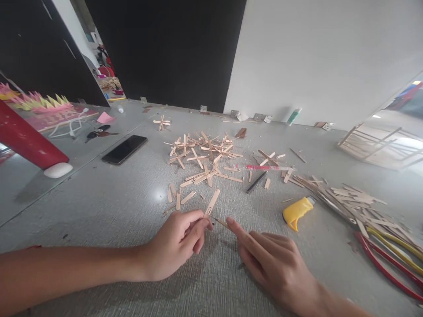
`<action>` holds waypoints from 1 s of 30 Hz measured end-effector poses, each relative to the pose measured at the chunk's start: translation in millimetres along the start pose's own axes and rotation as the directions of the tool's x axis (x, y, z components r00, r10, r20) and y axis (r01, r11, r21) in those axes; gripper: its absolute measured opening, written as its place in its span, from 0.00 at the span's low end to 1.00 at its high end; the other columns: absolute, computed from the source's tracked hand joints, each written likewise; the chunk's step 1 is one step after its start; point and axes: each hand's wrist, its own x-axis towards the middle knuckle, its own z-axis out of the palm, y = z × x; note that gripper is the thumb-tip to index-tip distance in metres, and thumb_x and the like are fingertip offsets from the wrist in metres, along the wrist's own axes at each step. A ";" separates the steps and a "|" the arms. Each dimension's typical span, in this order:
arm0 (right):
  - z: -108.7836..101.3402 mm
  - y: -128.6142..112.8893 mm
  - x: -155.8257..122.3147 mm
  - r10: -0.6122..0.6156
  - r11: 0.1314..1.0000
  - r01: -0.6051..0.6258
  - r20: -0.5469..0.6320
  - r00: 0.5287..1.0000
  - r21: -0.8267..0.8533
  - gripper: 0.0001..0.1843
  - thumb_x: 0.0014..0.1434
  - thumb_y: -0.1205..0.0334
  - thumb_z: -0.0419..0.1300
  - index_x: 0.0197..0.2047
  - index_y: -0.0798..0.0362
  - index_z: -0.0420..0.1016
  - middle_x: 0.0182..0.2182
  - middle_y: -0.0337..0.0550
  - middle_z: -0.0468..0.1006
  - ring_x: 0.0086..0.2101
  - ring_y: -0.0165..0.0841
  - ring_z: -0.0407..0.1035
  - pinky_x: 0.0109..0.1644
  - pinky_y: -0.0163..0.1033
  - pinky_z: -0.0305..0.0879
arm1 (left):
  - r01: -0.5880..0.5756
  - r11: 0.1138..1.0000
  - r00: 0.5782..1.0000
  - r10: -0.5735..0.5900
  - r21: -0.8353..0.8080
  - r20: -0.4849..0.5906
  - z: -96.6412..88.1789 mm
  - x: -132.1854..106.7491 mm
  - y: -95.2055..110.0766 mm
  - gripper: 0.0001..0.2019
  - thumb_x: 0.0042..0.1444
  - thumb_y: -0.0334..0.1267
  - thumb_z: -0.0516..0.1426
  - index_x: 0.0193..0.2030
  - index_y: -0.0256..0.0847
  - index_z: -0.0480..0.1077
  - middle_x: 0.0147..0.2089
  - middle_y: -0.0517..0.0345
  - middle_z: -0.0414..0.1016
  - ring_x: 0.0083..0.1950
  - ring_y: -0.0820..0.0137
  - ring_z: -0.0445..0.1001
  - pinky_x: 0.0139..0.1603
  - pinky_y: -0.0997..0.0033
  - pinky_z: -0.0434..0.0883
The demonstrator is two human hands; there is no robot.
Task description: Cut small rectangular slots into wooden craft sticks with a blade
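My left hand (185,242) pinches the lower end of a wooden craft stick (213,201), which slants up and away from the fingers. A small dark-outlined rectangle shows on the stick near my fingertips. In my right hand (274,259) is a thin yellowish tool (222,223) with a dark tip, its index finger laid along it. The tool's tip points at the left fingertips, close to the stick; I cannot tell whether they touch. Just beyond the hands lie short cut stick pieces (178,199) and a heap of crossed craft sticks (208,149).
On the right are a yellow glue bottle or similar yellow item (297,213), loose sticks (360,200) and red-and-yellow-handled cutters (383,259). A black pen (257,182) lies mid-table. A phone (124,149) and red tube (29,136) are left. A stick frame (373,143) stands back right.
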 end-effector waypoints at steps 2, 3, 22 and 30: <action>-0.8 -0.2 0.4 -0.002 1.000 0.002 0.005 1.000 -0.018 0.31 0.72 0.71 0.50 0.75 0.57 0.49 0.24 0.32 0.69 0.20 0.28 0.63 0.24 0.36 0.60 | 0.005 1.000 1.000 -0.005 -0.013 0.009 0.1 -0.2 -1.3 0.18 0.74 0.47 0.45 0.41 0.39 0.68 0.24 0.66 0.66 0.18 0.79 0.61 0.18 0.80 0.58; -1.4 -0.2 1.0 -0.004 1.000 0.004 0.007 1.000 -0.025 0.31 0.72 0.71 0.50 0.75 0.57 0.49 0.24 0.32 0.69 0.20 0.28 0.63 0.23 0.36 0.60 | 0.010 1.000 1.000 -0.009 -0.022 0.013 0.2 -0.2 -1.8 0.17 0.74 0.47 0.45 0.41 0.39 0.68 0.24 0.66 0.66 0.17 0.79 0.61 0.17 0.80 0.58; -13.3 -19.7 6.6 -0.119 0.928 0.175 0.183 0.976 -0.330 0.34 0.62 0.78 0.45 0.72 0.73 0.51 0.26 0.42 0.72 0.20 0.34 0.65 0.21 0.40 0.63 | -0.070 0.978 0.996 0.080 0.199 -0.041 2.4 1.5 -4.2 0.19 0.75 0.42 0.45 0.30 0.41 0.62 0.24 0.66 0.63 0.24 0.75 0.61 0.28 0.74 0.59; -43.5 -34.7 13.9 -0.090 0.913 0.186 0.266 0.960 -0.363 0.33 0.54 0.77 0.51 0.63 0.70 0.66 0.23 0.38 0.71 0.16 0.31 0.63 0.18 0.41 0.60 | -0.103 0.973 0.985 0.071 0.206 0.158 4.1 0.4 -8.4 0.19 0.74 0.46 0.44 0.31 0.43 0.57 0.23 0.69 0.54 0.22 0.74 0.51 0.25 0.72 0.52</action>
